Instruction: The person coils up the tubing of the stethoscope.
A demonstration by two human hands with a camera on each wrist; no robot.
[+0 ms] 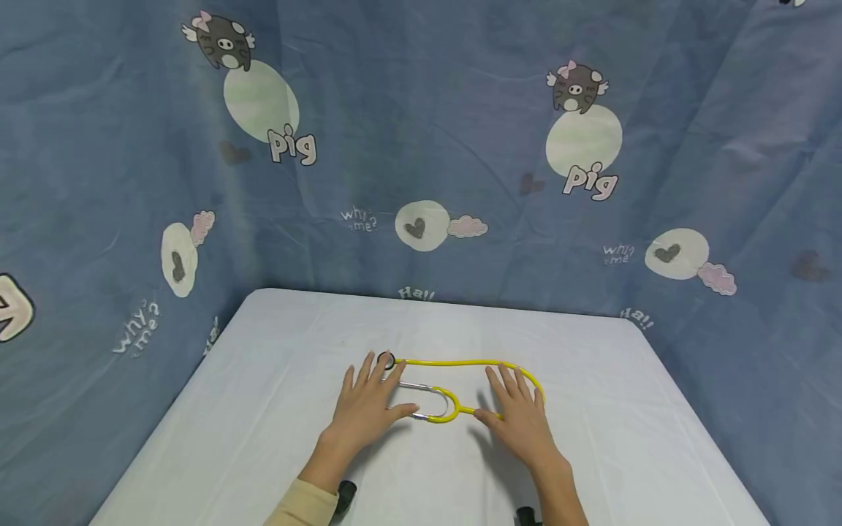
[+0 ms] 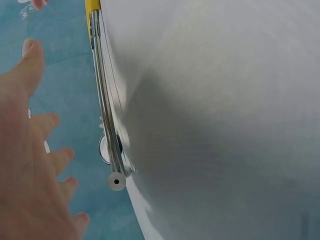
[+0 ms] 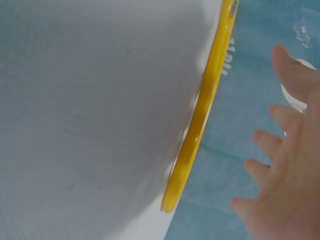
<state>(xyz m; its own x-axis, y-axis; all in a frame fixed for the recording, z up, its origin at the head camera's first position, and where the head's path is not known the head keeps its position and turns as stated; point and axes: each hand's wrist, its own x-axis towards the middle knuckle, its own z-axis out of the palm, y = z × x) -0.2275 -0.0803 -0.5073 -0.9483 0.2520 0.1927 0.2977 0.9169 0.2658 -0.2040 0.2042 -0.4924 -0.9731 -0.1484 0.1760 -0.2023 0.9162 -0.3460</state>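
Note:
A yellow stethoscope [image 1: 454, 362] lies in a flat loop on the white table [image 1: 263, 380], its metal ear tubes [image 1: 416, 386] pointing left and a dark chest piece [image 1: 387, 359] at the far left end. My left hand [image 1: 365, 402] is spread flat over the ear tubes, fingers straight. My right hand [image 1: 520, 413] is spread flat over the right bend of the yellow tube. Neither hand grips anything. The left wrist view has the metal tubes [image 2: 107, 125] and an ear tip [image 2: 116, 181] beside my spread fingers [image 2: 50, 160]. The right wrist view has the yellow tube [image 3: 200, 125] beside my fingers [image 3: 270, 145].
A blue cloth backdrop [image 1: 460, 146] printed with cartoon pigs hangs behind and on both sides of the table. The table's rounded far corners meet it. White tabletop stretches to the left and right of my hands.

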